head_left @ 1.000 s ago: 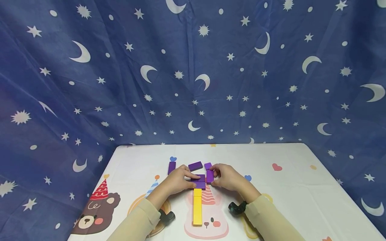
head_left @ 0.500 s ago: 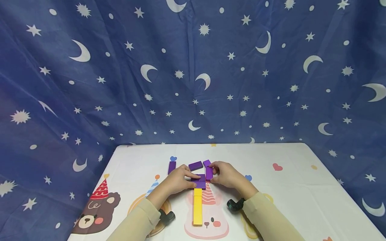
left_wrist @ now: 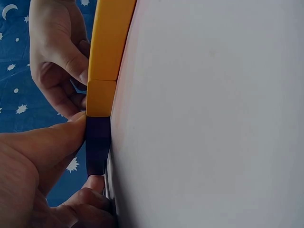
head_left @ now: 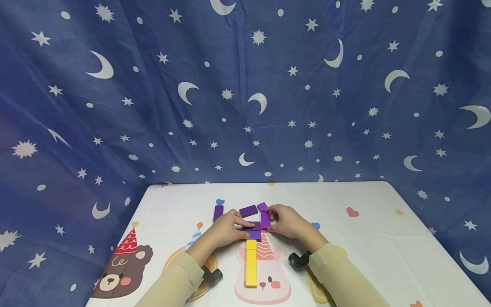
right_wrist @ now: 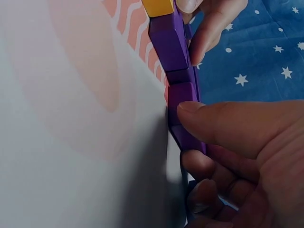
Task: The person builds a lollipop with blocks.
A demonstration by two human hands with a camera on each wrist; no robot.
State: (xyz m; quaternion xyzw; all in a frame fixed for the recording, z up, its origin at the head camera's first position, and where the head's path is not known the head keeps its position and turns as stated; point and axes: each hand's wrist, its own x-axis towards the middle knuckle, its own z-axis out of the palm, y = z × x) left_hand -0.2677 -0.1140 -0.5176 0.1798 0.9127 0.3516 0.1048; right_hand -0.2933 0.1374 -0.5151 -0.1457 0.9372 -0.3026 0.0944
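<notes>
My left hand [head_left: 227,230] holds a pair of purple blocks [head_left: 254,235] lying flat on the table, thumb on the near side and a finger reaching over the far one. My right hand [head_left: 287,221] pinches a brighter purple block [head_left: 266,220] standing lengthwise at the pair's right end. In the right wrist view, the thumb presses this purple block [right_wrist: 183,95] with fingers curled beneath. A small purple block [head_left: 262,207] sits angled at its far end. Yellow blocks [head_left: 251,266] run in a line from the pair toward me.
A dark purple block [head_left: 248,211] lies slanted just beyond the pair. Another dark purple block [head_left: 218,213] lies farther left, past my left hand. The white patterned tablecloth [head_left: 368,238] covers the table, and a blue star-and-moon curtain [head_left: 245,140] hangs behind.
My right hand has slid the brighter purple block slightly away and left. The small purple block at its far end has shifted the same way and turned. My left hand stays put.
</notes>
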